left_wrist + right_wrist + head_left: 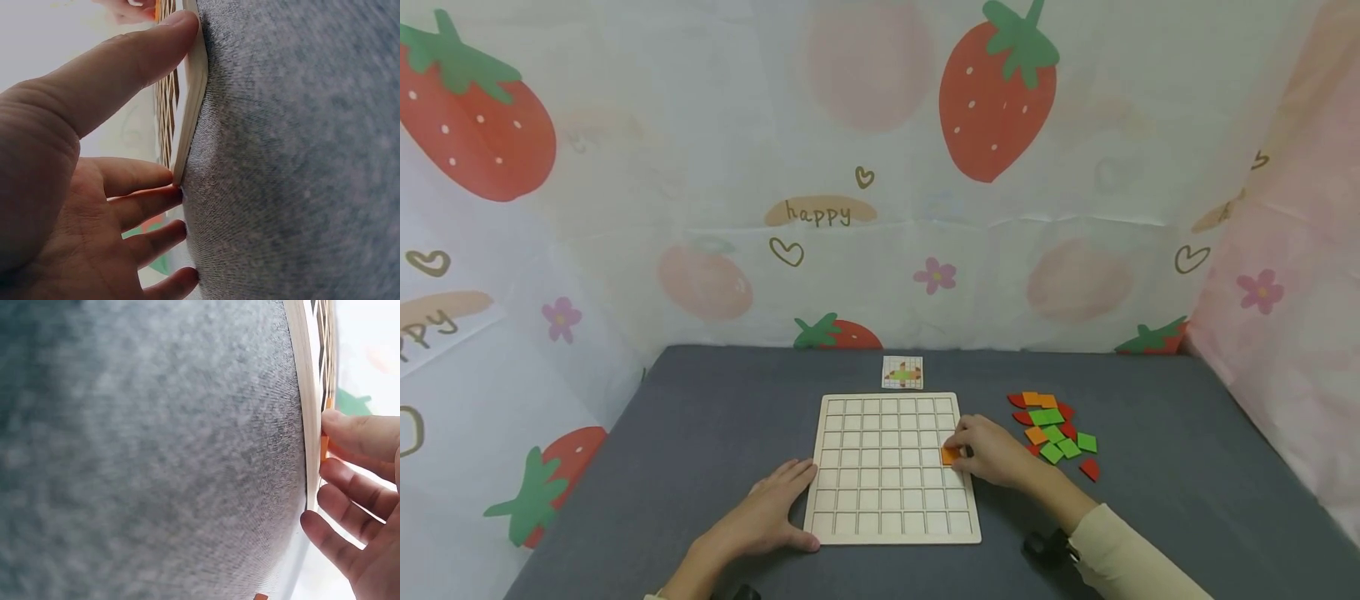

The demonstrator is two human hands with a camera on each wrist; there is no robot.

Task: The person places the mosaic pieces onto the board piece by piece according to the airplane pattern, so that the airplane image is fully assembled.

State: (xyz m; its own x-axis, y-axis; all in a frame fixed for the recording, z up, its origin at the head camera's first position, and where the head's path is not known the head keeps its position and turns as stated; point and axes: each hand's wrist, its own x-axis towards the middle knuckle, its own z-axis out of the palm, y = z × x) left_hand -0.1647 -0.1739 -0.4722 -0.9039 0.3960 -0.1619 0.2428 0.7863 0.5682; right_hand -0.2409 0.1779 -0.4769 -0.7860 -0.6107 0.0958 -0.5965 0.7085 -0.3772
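A pale wooden grid board (868,481) lies flat on the grey table. On its left edge rests my left hand (767,510), fingers spread and straight, with the thumb (165,44) over the near left corner. My right hand (988,450) pinches an orange square tile (950,456) at the right column of the grid, about halfway up. In the right wrist view the thumb (356,431) touches the orange tile (324,448), which is partly hidden by the fingers. The board's other squares in sight hold no tiles.
Right of the board lies a loose pile of green squares (1051,453), orange squares (1036,435) and red quarter-round pieces (1089,469). A small picture card (902,372) with a coloured grid pattern lies beyond the board. A strawberry-print curtain (880,283) hangs behind the table.
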